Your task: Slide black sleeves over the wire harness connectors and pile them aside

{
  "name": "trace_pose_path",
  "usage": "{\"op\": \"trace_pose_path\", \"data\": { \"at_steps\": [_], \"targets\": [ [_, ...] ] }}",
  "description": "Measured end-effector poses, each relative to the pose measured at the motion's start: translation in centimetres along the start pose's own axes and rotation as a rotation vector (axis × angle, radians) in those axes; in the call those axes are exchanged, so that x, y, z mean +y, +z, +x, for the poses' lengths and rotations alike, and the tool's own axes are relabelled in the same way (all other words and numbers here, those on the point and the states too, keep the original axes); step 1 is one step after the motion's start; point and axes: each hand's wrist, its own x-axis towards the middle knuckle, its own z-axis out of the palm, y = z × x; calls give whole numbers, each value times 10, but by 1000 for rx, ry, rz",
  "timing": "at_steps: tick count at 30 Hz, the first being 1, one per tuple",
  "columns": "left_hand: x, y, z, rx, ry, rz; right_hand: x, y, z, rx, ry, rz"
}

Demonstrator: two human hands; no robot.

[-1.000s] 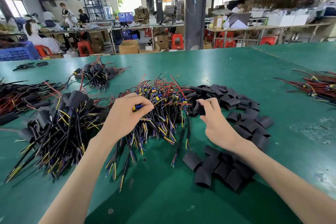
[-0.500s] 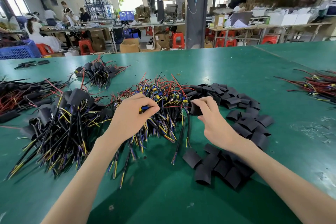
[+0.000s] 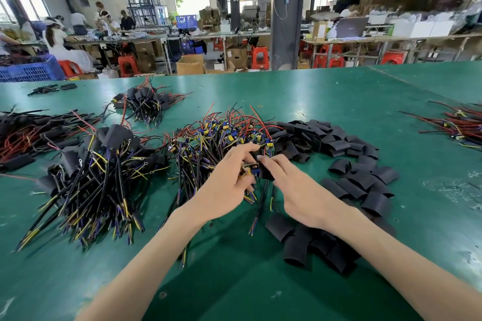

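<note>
Left hand (image 3: pixel 227 185) and right hand (image 3: pixel 300 190) were right up next to each other over the middle of the green table (image 3: pixel 313 91), at the near edge of the bare harness pile (image 3: pixel 216 138). The left hand had its fingers curled, pinching a small connector (image 3: pixel 250 168) with blue and yellow bits on it, its wires trailing toward the near side. The right hand was pinching a black sleeve (image 3: pixel 265 172) right up against that connector, index finger stretched along the top. Honestly couldn't tell if the sleeve's mouth was over the connector or just touching it. Loose sleeves (image 3: pixel 352 182) lay scattered in an arc to the right and near right of the hands. Off to the left sat the sleeved harness pile (image 3: pixel 99 177), well apart from both hands, with a smaller bundle (image 3: pixel 146 103) farther back. More red-wired harnesses (image 3: pixel 461 125) lay over at the right edge.
</note>
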Motion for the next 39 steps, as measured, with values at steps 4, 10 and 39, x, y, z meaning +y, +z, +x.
{"op": "trace_pose_path", "data": {
  "at_steps": [4, 10, 39],
  "targets": [
    [0, -2, 0, 38, -63, -91, -2, -2, 0, 18, 19, 113],
    [-2, -4, 2, 104, -170, -191, -3, -5, -1, 29, 53, 67],
    [-9, 2, 3, 251, -240, -443, 6, -4, -1, 65, 49, 37]
  ]
}}
